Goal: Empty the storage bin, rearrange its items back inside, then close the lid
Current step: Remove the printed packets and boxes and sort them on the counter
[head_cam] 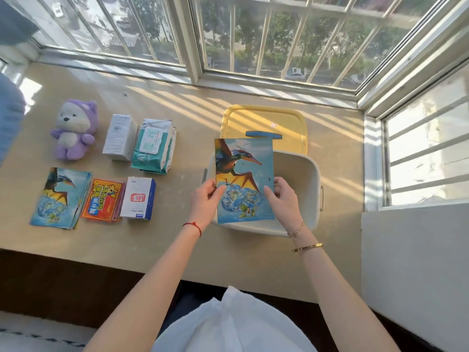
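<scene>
A: Head view. What's on the ledge?

B: Left side, back row: purple plush bear (74, 129), white box (119, 137), packs of wipes (154, 146). Front row: stack of dinosaur packets (61, 198), red and yellow packets (102, 200), small white and blue box (138, 199). All well apart from the bin. Barred window (253, 34) behind, sun stripes across the ledge (152, 240).

A: Anything over the bin?

B: One dinosaur packet (245, 180), held upright over the left part of the white bin (304, 189), hiding that part of the inside. Yellow lid (264, 119) with blue handle (264, 135) lies just behind the bin, off it.

A: Hands?

B: Left hand (206, 196) pinches the packet's left edge, thumb on the front face, fingers curled behind. Right hand (281, 196) grips the right edge the same way. Neither touches the bin.

A: Bin relative to the hands?

B: Directly under and behind them; the right hand sits above its opening, the left above its left rim.
</scene>
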